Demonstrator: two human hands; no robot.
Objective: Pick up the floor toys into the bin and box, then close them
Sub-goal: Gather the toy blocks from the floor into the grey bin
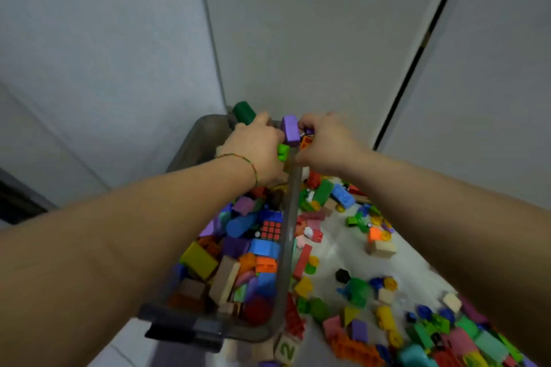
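Observation:
A clear grey plastic bin stands on the floor, filled with several coloured blocks and a puzzle cube. My left hand hovers over the bin's far end, closed around a handful of blocks: a dark green cylinder, a purple block and a bright green brick. My right hand is beside it at the bin's far right rim, closed on small pieces, one orange. More toys lie scattered on the white floor right of the bin.
White cupboard doors rise right behind the bin, with a dark gap between two of them. A wooden cube with a green "2" lies by the bin's near corner. A dense toy pile fills the lower right.

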